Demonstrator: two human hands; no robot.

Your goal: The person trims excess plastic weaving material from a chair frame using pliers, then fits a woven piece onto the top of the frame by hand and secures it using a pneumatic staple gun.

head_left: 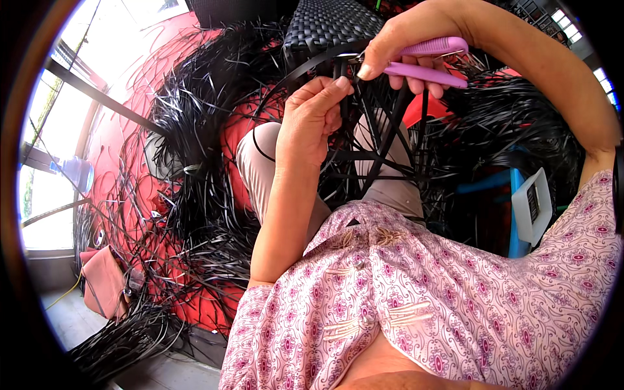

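Nearest, a patterned blouse (403, 273) covered the lap edge, with pale trousers (257, 162) beyond it and loose black strands (374, 156) crossing between the knees. Past these, the left hand (315, 107) had thumb and forefinger pinched together, apparently on a black strip (342, 69), while the right hand (403, 62) was wrapped around pink-handled pliers (435, 47), their tips hidden by the fingers. The strip lay just below the near edge of a black woven piece (331, 27), at the top of the view. It looked light, thin and flat, springy enough to hold a curve rather than drop limp; its shiny face would probably slip under a loose pinch, so the surest hold seemed close to the weave, between thumb and forefinger. The pliers looked light too, best gripped along their thick handles. The woven piece itself appeared stiffer and firmer. Around it, a tangled heap of strips (208, 97) lay over a red surface (120, 130) on the left, and another dark mass (526, 110) spread to the right near a white-rimmed container (533, 208). A pink pouch (104, 283) rested lower left; farthest off, bright windows (49, 221) washed out the left side.
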